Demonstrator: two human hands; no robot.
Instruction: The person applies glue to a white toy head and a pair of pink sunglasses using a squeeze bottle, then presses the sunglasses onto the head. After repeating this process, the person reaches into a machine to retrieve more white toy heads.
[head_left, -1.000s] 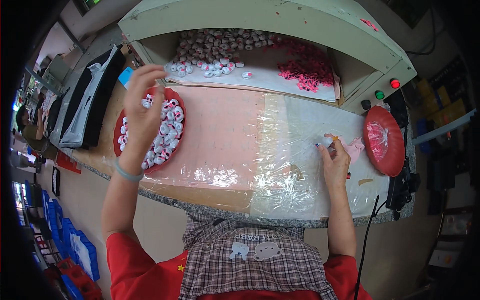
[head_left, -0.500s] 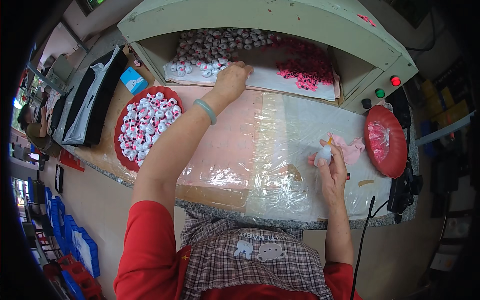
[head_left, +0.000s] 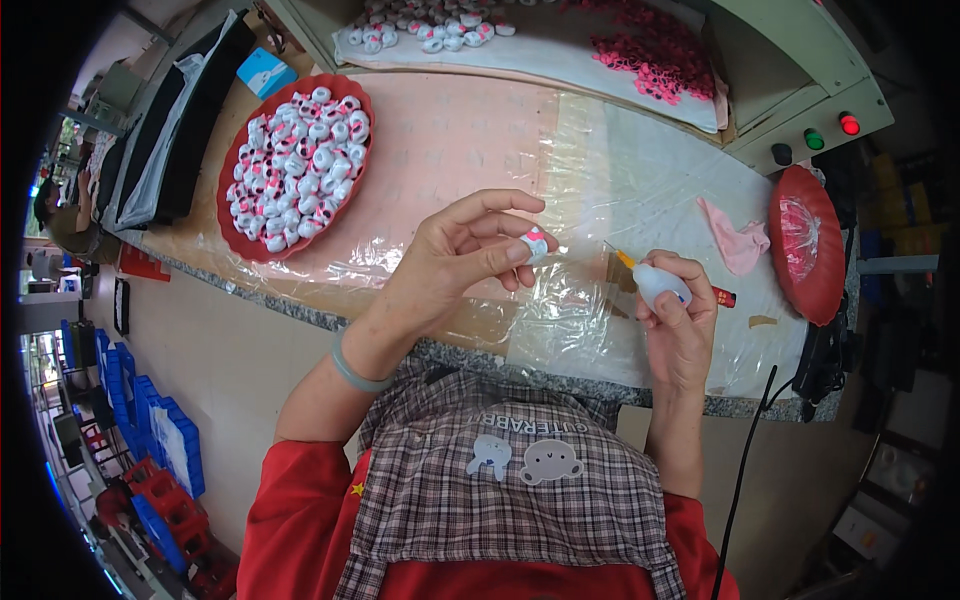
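White and pink, a small round piece [head_left: 536,243] is pinched in the fingertips of the left hand [head_left: 462,258] above the plastic-covered surface [head_left: 470,150]. A small glue bottle [head_left: 660,283] is gripped by the right hand [head_left: 680,325]. A red tray [head_left: 240,235] of similar pieces is set well apart at the left.

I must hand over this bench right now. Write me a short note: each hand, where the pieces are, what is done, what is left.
Left hand: pinches one small white-and-pink piece in its fingertips.
Right hand: holds a small glue bottle, nozzle toward that piece, apart from it.
Red tray, far left: full of similar pieces.
Done: one piece picked up.
Left: no glue visibly applied yet; the tray's pieces wait.
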